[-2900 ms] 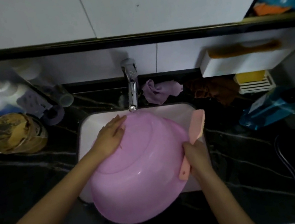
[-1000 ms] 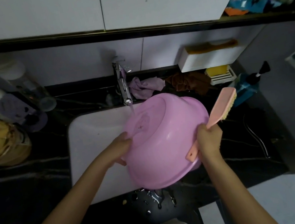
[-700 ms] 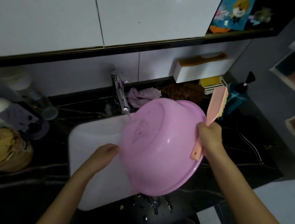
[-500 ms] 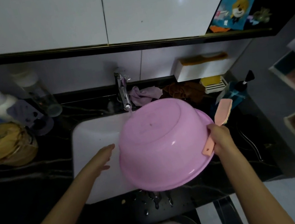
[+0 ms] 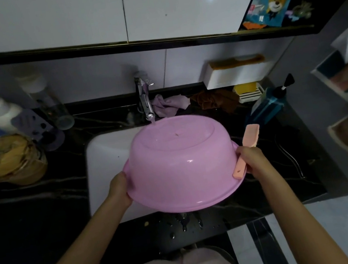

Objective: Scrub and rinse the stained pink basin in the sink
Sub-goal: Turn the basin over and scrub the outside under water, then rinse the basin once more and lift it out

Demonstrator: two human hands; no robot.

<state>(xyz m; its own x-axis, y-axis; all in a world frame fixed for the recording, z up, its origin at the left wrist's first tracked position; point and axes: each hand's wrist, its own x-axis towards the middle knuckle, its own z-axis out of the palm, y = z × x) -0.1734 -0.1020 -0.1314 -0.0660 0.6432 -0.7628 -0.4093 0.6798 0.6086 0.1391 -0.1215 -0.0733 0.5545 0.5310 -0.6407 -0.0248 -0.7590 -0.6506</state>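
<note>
Set in the black marbled counter (image 5: 41, 201), the white rectangular sink (image 5: 107, 153) lies under the round pink plastic basin (image 5: 181, 167), which you hold upside down above it, base up. Your left hand (image 5: 119, 189) curls round its left rim. Your right hand (image 5: 252, 160) clamps the right rim together with the handle of a peach plastic scrub brush (image 5: 250, 135). The chrome tap (image 5: 145, 100) runs a thin stream onto the basin's far edge.

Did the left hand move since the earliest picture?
Yes. The left hand has drawn back from the faucet toward the person, now gripping the pink basin by its rim.
</note>
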